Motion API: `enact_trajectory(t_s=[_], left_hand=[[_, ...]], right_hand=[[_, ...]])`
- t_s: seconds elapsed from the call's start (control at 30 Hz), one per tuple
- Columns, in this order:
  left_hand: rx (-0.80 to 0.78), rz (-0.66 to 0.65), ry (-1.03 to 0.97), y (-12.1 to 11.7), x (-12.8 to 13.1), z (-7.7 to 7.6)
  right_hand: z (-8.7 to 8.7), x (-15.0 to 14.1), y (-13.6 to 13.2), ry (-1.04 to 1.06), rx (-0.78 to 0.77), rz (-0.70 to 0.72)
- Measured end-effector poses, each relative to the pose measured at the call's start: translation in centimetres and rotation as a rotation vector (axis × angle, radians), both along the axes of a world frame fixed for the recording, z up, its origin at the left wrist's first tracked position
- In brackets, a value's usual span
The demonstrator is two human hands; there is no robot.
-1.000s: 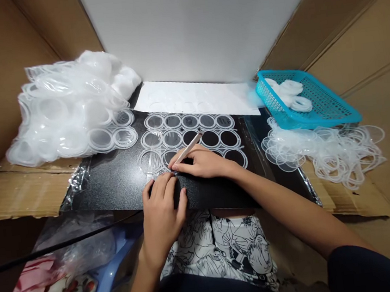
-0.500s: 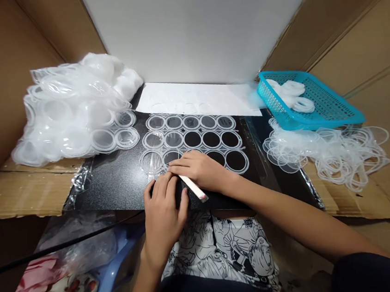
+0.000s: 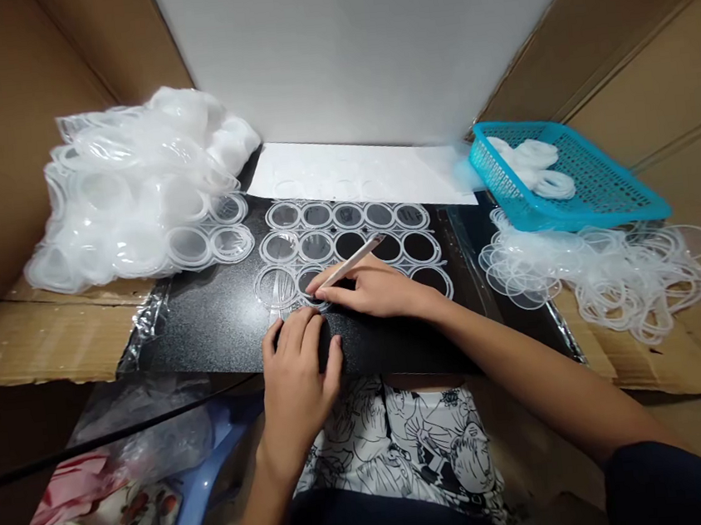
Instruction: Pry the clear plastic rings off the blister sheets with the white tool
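Pinching slim white stick (image 3: 351, 263) with right hand (image 3: 378, 290) over clear plastic ring sheet (image 3: 332, 231), likely floppy, best rim-held; resting left hand (image 3: 296, 368) nearby, relaxed.

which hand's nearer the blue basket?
Right. The right hand, holding a white pen-like tool, is over the ring sheet, left of the basket. The left hand is farther left, fingers by the sheet's near edge.

Left hand (image 3: 296, 377) palm-down — right hand (image 3: 379, 291) curled
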State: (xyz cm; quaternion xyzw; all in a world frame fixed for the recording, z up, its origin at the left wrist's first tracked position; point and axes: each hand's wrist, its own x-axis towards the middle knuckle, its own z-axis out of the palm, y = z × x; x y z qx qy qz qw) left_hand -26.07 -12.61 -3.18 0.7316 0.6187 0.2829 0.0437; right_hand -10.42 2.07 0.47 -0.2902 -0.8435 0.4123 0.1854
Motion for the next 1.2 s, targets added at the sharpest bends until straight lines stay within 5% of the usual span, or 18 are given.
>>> enact_trajectory(t_s=[0.27, 0.5, 0.73, 1.2], left_hand=[[0.003, 0.003, -0.003, 0.0, 0.0, -0.1], [0.007, 0.002, 0.004, 0.0, -0.1, 0.0], [-0.014, 0.001, 0.004, 0.0, -0.1, -0.1], [-0.031, 0.013, 0.026, 0.2, 0.0, 0.2]], right_hand=[[-1.4, 0.5, -0.3, -0.004, 0.012, 0.051], [-1.8, 0.4, -1.2, 0.038, 0.281, 0.132], [-2.9, 0.3, -2.4, -0.170, 0.675, 0.087], [-1.2, -1.2, 0.1, -0.273, 0.813, 0.019]])
